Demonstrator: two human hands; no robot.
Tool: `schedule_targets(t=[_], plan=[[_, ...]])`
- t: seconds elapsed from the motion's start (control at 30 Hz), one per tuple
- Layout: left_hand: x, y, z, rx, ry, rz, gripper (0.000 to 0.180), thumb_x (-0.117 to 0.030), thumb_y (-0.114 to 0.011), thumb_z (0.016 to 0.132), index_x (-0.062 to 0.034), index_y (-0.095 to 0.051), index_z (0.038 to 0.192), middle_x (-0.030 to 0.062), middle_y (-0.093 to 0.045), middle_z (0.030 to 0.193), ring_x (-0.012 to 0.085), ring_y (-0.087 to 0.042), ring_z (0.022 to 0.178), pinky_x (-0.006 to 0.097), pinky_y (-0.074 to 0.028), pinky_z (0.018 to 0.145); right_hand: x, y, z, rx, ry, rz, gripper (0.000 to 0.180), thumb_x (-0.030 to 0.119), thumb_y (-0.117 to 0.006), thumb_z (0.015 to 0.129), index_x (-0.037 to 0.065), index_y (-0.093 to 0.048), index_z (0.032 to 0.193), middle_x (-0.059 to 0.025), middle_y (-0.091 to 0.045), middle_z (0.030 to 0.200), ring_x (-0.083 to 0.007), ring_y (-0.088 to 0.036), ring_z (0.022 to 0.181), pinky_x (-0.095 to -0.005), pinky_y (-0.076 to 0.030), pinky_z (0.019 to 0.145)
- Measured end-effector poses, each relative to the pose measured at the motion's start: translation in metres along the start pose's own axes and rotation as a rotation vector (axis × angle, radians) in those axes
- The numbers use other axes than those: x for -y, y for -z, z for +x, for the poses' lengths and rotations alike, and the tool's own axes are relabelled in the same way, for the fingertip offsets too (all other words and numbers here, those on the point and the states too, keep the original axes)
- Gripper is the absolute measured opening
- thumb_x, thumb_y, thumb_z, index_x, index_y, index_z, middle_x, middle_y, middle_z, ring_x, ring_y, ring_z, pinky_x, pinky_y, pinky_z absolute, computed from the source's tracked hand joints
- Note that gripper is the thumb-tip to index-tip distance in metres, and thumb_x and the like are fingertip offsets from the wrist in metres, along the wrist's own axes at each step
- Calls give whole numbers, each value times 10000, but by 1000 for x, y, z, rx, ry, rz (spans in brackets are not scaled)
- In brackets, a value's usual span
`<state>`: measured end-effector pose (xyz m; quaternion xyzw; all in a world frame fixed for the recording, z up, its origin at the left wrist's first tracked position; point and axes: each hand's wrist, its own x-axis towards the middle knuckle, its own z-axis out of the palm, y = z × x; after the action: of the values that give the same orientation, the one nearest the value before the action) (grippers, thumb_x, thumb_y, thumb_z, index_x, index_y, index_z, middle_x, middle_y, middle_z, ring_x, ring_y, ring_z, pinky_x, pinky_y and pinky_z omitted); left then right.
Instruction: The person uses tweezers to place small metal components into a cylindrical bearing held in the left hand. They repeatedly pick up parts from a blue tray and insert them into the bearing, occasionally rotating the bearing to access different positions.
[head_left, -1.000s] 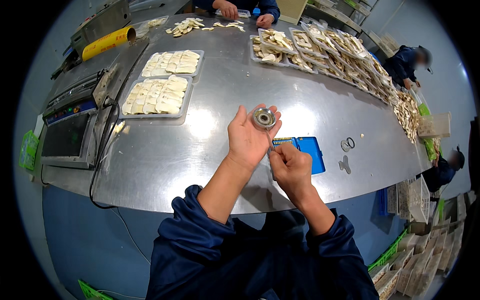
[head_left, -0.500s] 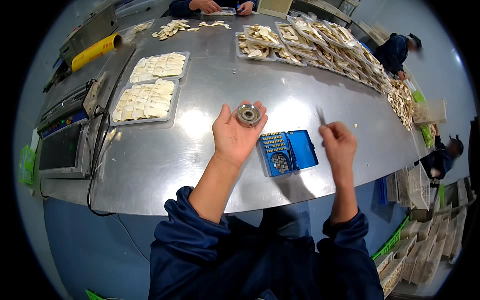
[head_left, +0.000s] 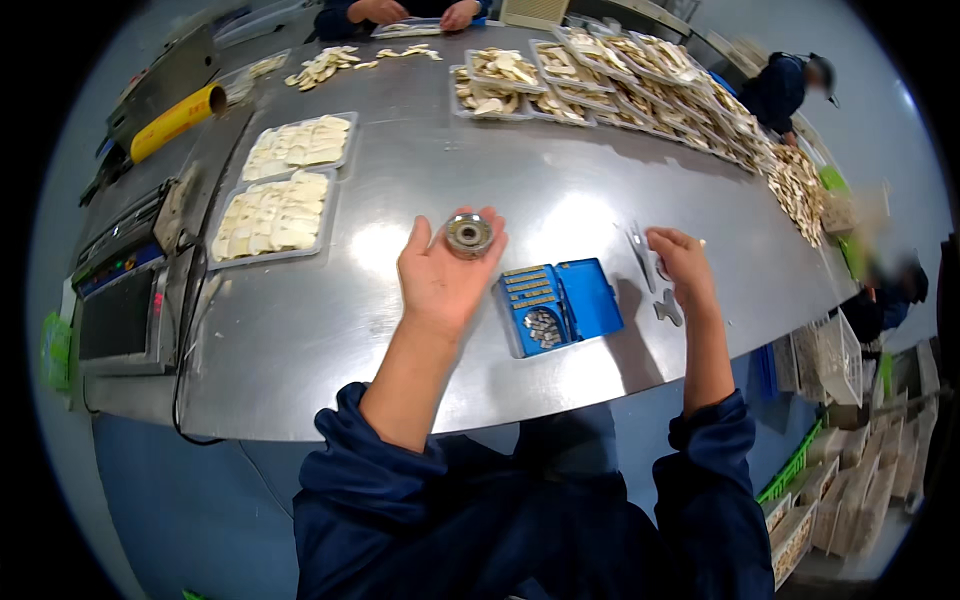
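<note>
On the palm of my left hand [head_left: 445, 270] rests a round metal wheel with a hole in its middle [head_left: 469, 234], steadied by the curled fingertips. My right hand [head_left: 682, 262] is over the table with its fingers bent together; whether anything is in them is hidden. Beside its fingertips are metal tweezers [head_left: 638, 252], which look laid on the table. A small grey notched metal piece [head_left: 668, 308] lies below that hand. Between my hands stands an opened blue case [head_left: 592, 297], with rows of small brass-coloured blocks [head_left: 530, 287] and loose silver blocks [head_left: 543, 329] in a compartment.
Two trays of pale mushroom slices [head_left: 272, 215] are to the left, near a scale-like machine [head_left: 125, 310] and a yellow cylinder [head_left: 175, 122]. Many stacked trays of slices [head_left: 620, 85] fill the far right. Another person's hands [head_left: 460, 14] work at the far edge.
My right hand has left the tweezers it held, which now appear beside it on the table. The grey notched piece has come into sight. The whole view has shifted slightly.
</note>
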<state>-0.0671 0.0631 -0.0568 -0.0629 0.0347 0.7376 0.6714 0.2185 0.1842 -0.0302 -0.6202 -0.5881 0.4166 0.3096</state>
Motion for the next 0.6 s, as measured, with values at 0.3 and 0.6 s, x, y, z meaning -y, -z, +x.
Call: schedule_targets(t=[0.3,0.6], plan=[[-3,1,3,9,1,8,516,-403,-312,1005,62,-389,1214,286,-310,1367,406,-270,1333,497,-233,1131,23,-28,-60,693,-161,1097,434,-55,-492,893,-163,-358,1291,-316,-496,1240,-347,-543,1161,-368,-484,998],[-5,4,3,35,12,8,504,-393,-314,1006,53,-372,1234,279,-296,1377,408,-274,1329,504,-238,1127,32,-50,-78,781,-216,1026,241,75,-534,933,-99,-505,1099,-262,-625,1053,-261,-685,880,-234,-595,662]])
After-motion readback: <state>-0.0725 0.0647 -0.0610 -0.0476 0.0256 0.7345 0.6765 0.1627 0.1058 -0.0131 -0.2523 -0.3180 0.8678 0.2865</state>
